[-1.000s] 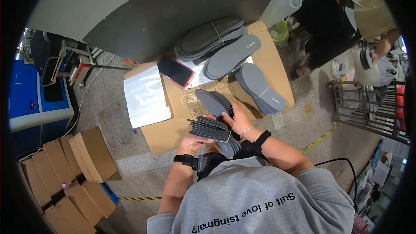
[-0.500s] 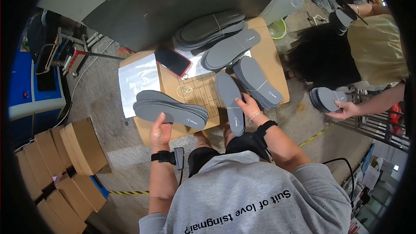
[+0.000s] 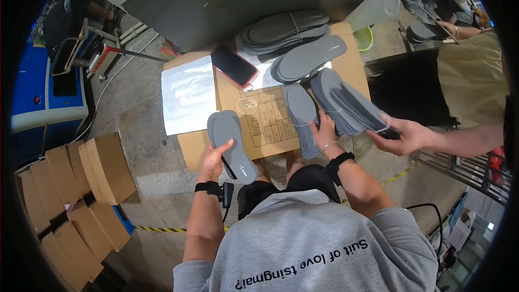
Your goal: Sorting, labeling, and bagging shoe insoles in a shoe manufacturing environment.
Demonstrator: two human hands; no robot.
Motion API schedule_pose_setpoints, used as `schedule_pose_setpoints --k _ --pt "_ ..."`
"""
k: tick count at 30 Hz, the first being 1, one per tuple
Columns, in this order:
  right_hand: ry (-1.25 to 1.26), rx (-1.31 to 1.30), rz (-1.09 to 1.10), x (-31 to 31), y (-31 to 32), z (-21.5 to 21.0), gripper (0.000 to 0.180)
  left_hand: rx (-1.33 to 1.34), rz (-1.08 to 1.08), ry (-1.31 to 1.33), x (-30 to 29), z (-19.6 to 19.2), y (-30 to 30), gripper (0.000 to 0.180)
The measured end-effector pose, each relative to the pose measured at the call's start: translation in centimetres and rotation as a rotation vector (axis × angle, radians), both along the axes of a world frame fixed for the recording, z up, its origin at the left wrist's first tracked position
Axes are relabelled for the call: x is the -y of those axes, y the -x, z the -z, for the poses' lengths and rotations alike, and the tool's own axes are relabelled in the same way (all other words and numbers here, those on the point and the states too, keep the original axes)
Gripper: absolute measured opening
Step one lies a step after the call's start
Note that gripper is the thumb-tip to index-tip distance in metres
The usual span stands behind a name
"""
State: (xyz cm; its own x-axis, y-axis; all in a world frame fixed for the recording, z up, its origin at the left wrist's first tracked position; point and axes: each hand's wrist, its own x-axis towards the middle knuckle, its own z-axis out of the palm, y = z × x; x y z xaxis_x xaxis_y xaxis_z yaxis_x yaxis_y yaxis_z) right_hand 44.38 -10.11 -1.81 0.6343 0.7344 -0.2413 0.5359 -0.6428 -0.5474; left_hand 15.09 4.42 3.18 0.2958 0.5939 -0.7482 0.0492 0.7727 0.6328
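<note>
A small stack of grey insoles is gripped in my left hand, thumb on top, its wide ends pointing away from me. My right hand closes around the near part of another insole stack, which rests at the cardboard's near edge. Right beside it lies a thicker bundle of insoles. A co-worker's hand reaches in from the right and holds a stack of insoles against that bundle; where one ends and the other begins is hard to make out.
Two more banded insole bundles lie at the cardboard's far side. A phone, a white plastic bag and a loose rubber band lie there too. Cardboard boxes stand at the left; a metal rack at the right.
My left hand's insole stack has turned from sideways to pointing away from me. The co-worker's hand has come leftward with its insoles to the right bundle. My right hand keeps its hold.
</note>
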Motion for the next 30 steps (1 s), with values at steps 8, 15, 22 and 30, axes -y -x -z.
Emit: schedule_pose_setpoints --k 8,15,22,30 --pt "-0.059 0.154 -0.344 5.8 1.8 -0.9 0.039 -0.141 0.107 -0.031 -1.2 3.2 -1.7 0.050" --pt "0.004 2.425 -1.360 1.7 -1.2 -8.5 0.043 -0.737 0.350 -0.870 0.0 2.8 -1.4 0.044" --pt "-0.184 2.082 -1.445 -2.0 1.0 -13.6 0.031 0.493 0.280 0.286 3.5 -2.6 -7.6 0.037" --pt "-0.263 2.023 -1.487 -1.1 2.0 -13.6 0.037 0.694 0.205 0.289 3.4 -4.2 -9.4 0.039"
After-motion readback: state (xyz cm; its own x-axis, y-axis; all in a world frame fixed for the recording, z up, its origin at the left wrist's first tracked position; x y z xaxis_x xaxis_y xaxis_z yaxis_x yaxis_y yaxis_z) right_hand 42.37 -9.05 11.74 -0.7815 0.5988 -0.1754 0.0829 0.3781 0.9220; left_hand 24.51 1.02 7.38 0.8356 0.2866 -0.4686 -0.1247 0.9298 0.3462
